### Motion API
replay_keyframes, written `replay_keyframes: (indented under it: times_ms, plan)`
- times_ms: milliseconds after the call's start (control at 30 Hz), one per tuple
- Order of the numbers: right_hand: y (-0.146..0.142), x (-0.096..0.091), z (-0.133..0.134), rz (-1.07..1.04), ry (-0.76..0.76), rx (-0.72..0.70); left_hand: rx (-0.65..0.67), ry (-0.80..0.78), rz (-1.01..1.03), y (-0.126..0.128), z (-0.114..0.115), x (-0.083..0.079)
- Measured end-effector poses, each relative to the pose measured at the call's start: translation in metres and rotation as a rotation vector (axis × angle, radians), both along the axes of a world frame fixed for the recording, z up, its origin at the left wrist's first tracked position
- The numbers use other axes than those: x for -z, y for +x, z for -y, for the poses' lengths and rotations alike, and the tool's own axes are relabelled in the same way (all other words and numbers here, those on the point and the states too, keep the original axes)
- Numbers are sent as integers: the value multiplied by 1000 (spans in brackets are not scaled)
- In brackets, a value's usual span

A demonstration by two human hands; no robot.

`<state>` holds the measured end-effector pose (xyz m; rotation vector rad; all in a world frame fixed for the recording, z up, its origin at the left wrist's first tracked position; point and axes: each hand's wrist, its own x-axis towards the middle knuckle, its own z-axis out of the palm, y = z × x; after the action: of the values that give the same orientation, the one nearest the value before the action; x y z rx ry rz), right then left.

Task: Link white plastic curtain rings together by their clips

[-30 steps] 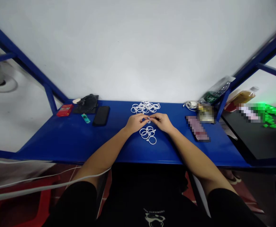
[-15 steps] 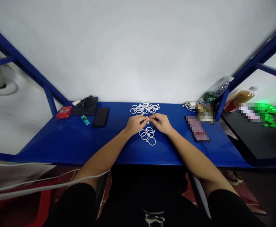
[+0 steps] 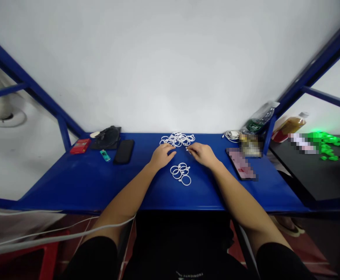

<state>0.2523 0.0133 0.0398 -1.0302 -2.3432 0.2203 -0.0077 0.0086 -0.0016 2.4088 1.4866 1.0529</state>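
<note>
My left hand (image 3: pixel 162 155) is open, its thumb apart from the fingers. Its fingertips are at the front edge of a pile of white rings (image 3: pixel 178 139). Across a small gap, my right hand (image 3: pixel 202 154) pinches a small white piece (image 3: pixel 187 149), mostly hidden by the fingers, so its exact kind is unclear. Closer to me, a smaller group of white rings (image 3: pixel 183 170) with small knobs lies on the blue tabletop (image 3: pixel 158 194). One ring of that group (image 3: pixel 186 180) lies nearest to me.
To the left lie a black phone (image 3: pixel 123 151), a teal lighter (image 3: pixel 105 155), a red box (image 3: pixel 80 146) and a black item (image 3: pixel 108 137). On the right are a coiled white cable (image 3: pixel 232 135), a blurred phone-shaped item (image 3: pixel 241 163) and a plastic bottle (image 3: pixel 259 118). A white wall stands behind.
My hands have parted. The left hand has opened and moved left toward the pile, while the right keeps a small white piece in its fingertips. The whole view has shifted slightly.
</note>
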Motion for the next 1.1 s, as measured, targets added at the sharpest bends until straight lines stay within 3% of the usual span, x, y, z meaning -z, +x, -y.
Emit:
replay_keyframes:
  times_ms: [100, 200, 333, 500, 667, 833, 1100]
  plan:
    - [1, -7, 1, 93, -158, -16, -48, -110, -90, -4, -3, 2]
    - [-2, -9, 3, 38, -258, -24, -79, -157, -173, -2, -2, -1]
    - [-8, 0, 4, 41, -197, -19, -103, -205, -231, 0, 3, -5]
    - [-15, 16, 2, 102, -148, -143, -67, -165, -248, -1, 3, 0]
    - [-16, 20, 0, 80, -125, -98, -3, -25, -69, 4, 5, 1]
    - [-18, 19, 2, -110, -52, -88, 114, 125, 153, 14, 14, -6]
    - [-23, 16, 11, -203, -1, -123, 211, 121, 292, 20, 21, -12]
